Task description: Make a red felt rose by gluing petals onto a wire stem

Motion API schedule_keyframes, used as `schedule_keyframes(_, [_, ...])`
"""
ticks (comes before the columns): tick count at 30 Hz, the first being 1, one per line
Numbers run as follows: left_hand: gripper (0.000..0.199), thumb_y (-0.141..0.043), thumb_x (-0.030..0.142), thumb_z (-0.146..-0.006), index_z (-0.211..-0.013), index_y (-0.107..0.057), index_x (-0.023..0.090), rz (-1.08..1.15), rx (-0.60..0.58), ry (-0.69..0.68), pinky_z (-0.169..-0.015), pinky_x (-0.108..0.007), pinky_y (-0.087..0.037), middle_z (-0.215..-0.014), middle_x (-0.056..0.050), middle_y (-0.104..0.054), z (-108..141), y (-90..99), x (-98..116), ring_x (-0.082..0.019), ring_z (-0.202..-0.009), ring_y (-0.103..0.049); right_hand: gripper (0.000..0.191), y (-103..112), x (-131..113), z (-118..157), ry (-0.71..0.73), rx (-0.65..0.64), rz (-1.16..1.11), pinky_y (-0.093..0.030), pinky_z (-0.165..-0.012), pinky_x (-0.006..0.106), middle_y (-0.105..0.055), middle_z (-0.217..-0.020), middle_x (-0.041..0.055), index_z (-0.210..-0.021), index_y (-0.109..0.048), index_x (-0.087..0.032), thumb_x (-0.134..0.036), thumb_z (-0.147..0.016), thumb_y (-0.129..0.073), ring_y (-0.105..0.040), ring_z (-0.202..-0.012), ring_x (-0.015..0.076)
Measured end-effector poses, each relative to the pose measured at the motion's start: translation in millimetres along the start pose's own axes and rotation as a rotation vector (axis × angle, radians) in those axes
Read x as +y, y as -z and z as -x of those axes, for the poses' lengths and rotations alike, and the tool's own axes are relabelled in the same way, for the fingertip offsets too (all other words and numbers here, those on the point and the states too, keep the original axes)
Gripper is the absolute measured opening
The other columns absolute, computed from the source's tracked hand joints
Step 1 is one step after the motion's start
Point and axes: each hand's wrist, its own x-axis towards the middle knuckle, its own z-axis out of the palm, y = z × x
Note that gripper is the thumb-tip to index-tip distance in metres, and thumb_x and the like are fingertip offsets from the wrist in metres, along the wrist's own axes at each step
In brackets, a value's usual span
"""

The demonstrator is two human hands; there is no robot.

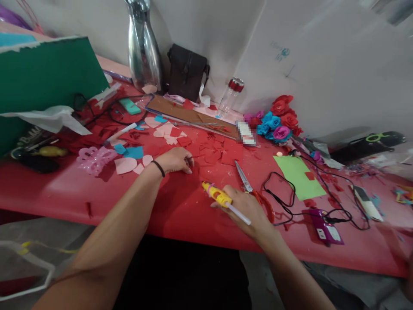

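Note:
My right hand [247, 209] grips a yellow hot glue gun [221, 196] with a clear glue stick [238, 214] jutting from its rear; its nozzle points left. My left hand [177, 160], with a dark band at the wrist, rests low over the red tabletop [180, 204], fingers curled together; whatever may be in them blends with the red. Cut red paper pieces [211, 153] lie just beyond it. Pink paper petals [126, 165] and blue paper scraps [134, 152] lie to its left. Scissors [244, 177] with orange handles lie beside my right hand.
A steel flask [143, 51], black bag [187, 71] and clear bottle [229, 99] stand along the wall. Paper flowers [280, 120], a green sheet [298, 176], black cord [277, 196] and purple power strip [327, 228] lie right. A pink hair claw [96, 160] and green board [51, 77] are left.

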Motion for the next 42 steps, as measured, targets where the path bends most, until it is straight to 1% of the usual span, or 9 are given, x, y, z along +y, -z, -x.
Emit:
schedule_keyframes(8, [0.018, -0.067, 0.025, -0.055, -0.068, -0.059, 0.017, 0.210, 0.125, -0.086, -0.061, -0.023, -0.042, -0.064, 0.001, -0.061, 7, 5.9, 11, -0.012, -0.062, -0.054, 0.024, 12, 69, -2, -0.433, 0.028, 0.234, -0.035, -0.052, 0.028, -0.059, -0.101, 0.0139, -0.100, -0.051, -0.014, -0.036, -0.091, -0.044, -0.062, -0.078, 0.0229])
schedule_keyframes(13, [0.017, -0.066, 0.026, -0.060, -0.071, -0.058, 0.016, 0.129, 0.272, -0.163, -0.057, -0.024, -0.040, -0.067, 0.000, -0.060, 9, 0.7, 21, -0.011, -0.058, -0.048, 0.024, 15, 64, -13, -0.459, 0.143, 0.244, -0.040, -0.082, 0.043, -0.060, -0.108, 0.0186, -0.105, -0.060, -0.012, -0.015, -0.087, -0.044, -0.053, -0.104, 0.0322])
schedule_keyframes(16, [0.015, -0.066, 0.029, -0.062, -0.071, -0.060, 0.017, 0.034, 0.309, -0.203, -0.053, -0.023, -0.036, -0.065, 0.001, -0.059, 8, -3.5, 25, -0.011, -0.056, -0.045, 0.032, 22, 32, -38, -0.302, 0.322, -0.045, -0.037, -0.091, 0.042, -0.060, -0.117, 0.0138, -0.118, -0.057, -0.017, -0.026, -0.091, -0.041, -0.051, -0.109, 0.0274])
schedule_keyframes(19, [0.011, -0.065, 0.027, -0.063, -0.070, -0.061, 0.019, 0.013, 0.325, -0.232, -0.051, -0.023, -0.034, -0.062, 0.002, -0.058, 7, -5.8, 25, -0.012, -0.057, -0.045, 0.041, 28, 0, -68, -0.137, 0.249, -0.294, -0.038, -0.091, 0.041, -0.062, -0.118, 0.0107, -0.120, -0.058, -0.020, -0.041, -0.085, -0.052, -0.051, -0.111, 0.0275])
schedule_keyframes(22, [0.008, -0.064, 0.024, -0.063, -0.068, -0.061, 0.020, 0.030, 0.335, -0.236, -0.051, -0.023, -0.033, -0.061, 0.002, -0.056, 7, -7.1, 25, -0.012, -0.056, -0.044, 0.025, 27, -15, -87, -0.133, 0.185, -0.340, -0.039, -0.086, 0.040, -0.069, -0.102, 0.0084, -0.099, -0.069, -0.022, -0.036, -0.083, -0.056, -0.055, -0.104, 0.0282])
schedule_keyframes(26, [0.013, -0.065, 0.028, -0.063, -0.071, -0.059, 0.019, 0.079, 0.316, -0.234, -0.052, -0.024, -0.033, -0.063, 0.002, -0.055, 6, -9.8, 27, -0.011, -0.055, -0.041, 0.019, 19, -13, -93, -0.117, 0.260, -0.381, -0.040, -0.082, 0.036, -0.073, -0.087, 0.0050, -0.079, -0.073, -0.023, -0.022, -0.083, -0.054, -0.061, -0.092, 0.0243])
schedule_keyframes(32, [0.025, -0.045, 0.044, -0.082, -0.081, -0.051, 0.020, 0.468, 0.391, -0.263, -0.051, -0.025, -0.030, -0.077, 0.000, -0.055, 8, -12.9, 32, -0.009, -0.052, -0.034, 0.021, 8, 3, -92, -0.237, 0.628, -0.828, -0.046, -0.077, 0.031, -0.073, -0.086, 0.0063, -0.079, -0.073, -0.019, -0.030, -0.080, -0.055, -0.064, -0.081, 0.0207])
schedule_keyframes(37, [0.032, -0.049, 0.051, -0.079, -0.074, -0.051, 0.020, 0.735, 0.263, -0.207, -0.047, -0.026, -0.024, -0.069, 0.000, -0.052, 10, -19.1, 35, -0.009, -0.048, -0.027, 0.029, 5, 7, -95, -0.368, 0.727, -1.393, -0.048, -0.073, 0.031, -0.073, -0.084, 0.0060, -0.083, -0.074, -0.015, -0.039, -0.071, -0.065, -0.064, -0.079, 0.0210])
schedule_keyframes(42, [0.030, -0.059, 0.046, -0.075, -0.070, -0.056, 0.016, 0.871, 0.187, -0.193, -0.048, -0.025, -0.021, -0.063, 0.001, -0.047, 8, -29.4, 37, -0.008, -0.049, -0.029, 0.027, 4, 6, -97, -0.387, 0.788, -1.564, -0.045, -0.064, 0.026, -0.071, -0.073, 0.0034, -0.077, -0.075, -0.015, -0.038, -0.066, -0.069, -0.059, -0.070, 0.0167])
